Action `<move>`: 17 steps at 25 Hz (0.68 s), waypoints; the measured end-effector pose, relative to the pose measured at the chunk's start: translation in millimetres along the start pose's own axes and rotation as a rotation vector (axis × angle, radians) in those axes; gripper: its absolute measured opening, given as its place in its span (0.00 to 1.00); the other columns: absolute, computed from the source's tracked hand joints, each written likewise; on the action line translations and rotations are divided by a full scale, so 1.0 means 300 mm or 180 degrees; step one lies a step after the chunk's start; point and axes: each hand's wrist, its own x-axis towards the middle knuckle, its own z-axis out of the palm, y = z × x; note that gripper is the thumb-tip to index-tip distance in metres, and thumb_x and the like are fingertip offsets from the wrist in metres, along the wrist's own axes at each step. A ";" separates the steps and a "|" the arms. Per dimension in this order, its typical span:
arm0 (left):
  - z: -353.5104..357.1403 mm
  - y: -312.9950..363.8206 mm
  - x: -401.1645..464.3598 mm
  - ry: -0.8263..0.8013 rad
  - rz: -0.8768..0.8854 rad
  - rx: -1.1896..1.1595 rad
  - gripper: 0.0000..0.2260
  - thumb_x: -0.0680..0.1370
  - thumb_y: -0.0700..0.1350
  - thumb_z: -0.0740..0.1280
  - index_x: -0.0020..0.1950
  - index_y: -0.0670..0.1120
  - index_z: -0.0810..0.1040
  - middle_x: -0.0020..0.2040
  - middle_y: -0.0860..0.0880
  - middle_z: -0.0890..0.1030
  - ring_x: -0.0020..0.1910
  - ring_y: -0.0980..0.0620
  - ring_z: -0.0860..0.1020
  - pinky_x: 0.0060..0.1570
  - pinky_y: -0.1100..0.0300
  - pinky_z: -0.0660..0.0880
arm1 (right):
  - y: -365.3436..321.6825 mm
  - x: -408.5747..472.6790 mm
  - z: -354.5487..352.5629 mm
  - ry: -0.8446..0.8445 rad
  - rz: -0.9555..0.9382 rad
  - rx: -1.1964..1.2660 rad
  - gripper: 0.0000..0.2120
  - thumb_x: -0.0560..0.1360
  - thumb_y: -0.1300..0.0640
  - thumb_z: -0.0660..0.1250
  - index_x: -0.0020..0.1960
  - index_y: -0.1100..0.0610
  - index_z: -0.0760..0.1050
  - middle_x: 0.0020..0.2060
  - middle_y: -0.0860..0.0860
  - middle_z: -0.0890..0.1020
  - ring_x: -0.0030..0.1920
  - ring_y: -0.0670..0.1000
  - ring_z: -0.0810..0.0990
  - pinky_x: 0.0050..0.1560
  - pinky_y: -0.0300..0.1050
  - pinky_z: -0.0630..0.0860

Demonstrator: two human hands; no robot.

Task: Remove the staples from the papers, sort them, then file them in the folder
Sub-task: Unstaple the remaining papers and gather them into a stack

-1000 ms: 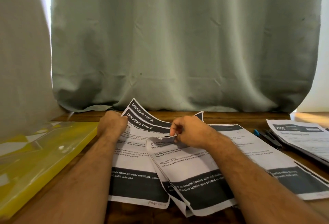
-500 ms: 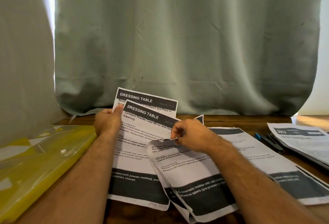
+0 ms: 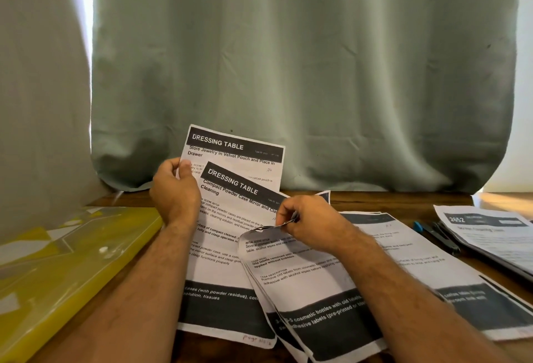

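Behind both hands a big green curtain (image 3: 302,74) hangs down to the wooden tabletop (image 3: 403,201). To the outer side of the left hand lies the yellow folder (image 3: 66,264), flat, and I see no sheets going into it yet. Between and under the two hands the papers (image 3: 227,276) are spread in loose overlapping sheets, so I judge the staple of this set is already out and the sorting is in progress. Farther out beyond the right hand lies a second pile of papers (image 3: 490,232), just beside a dark tool with a blue end (image 3: 432,235); if that pile has staples I cannot tell. The left hand (image 3: 176,189) holds two "DRESSING TABLE" sheets upright, thumb curled on their edge. The right hand (image 3: 305,224) pinches the curled top edge of another sheet. Filing is still to do.
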 end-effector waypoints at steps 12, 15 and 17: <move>0.003 0.042 -0.064 -0.0537 0.1237 0.1400 0.11 0.82 0.56 0.63 0.48 0.50 0.73 0.39 0.54 0.79 0.36 0.53 0.78 0.43 0.50 0.80 | -0.018 0.012 -0.019 0.1075 0.0068 0.0133 0.08 0.78 0.60 0.67 0.48 0.47 0.80 0.42 0.43 0.83 0.42 0.42 0.80 0.47 0.36 0.79; 0.003 0.081 -0.046 -0.0246 0.1293 0.0898 0.09 0.83 0.53 0.63 0.50 0.47 0.71 0.42 0.49 0.81 0.39 0.49 0.80 0.41 0.49 0.81 | -0.035 0.015 -0.028 0.1312 0.0124 0.0102 0.08 0.79 0.59 0.65 0.50 0.48 0.81 0.46 0.45 0.83 0.45 0.44 0.80 0.50 0.38 0.79; 0.009 0.131 -0.023 -0.0137 0.1389 0.0552 0.07 0.82 0.48 0.66 0.52 0.46 0.72 0.45 0.47 0.82 0.41 0.49 0.81 0.38 0.57 0.80 | -0.043 0.022 -0.037 0.1481 0.0088 0.0054 0.09 0.79 0.60 0.65 0.50 0.49 0.81 0.47 0.45 0.83 0.46 0.45 0.80 0.52 0.38 0.78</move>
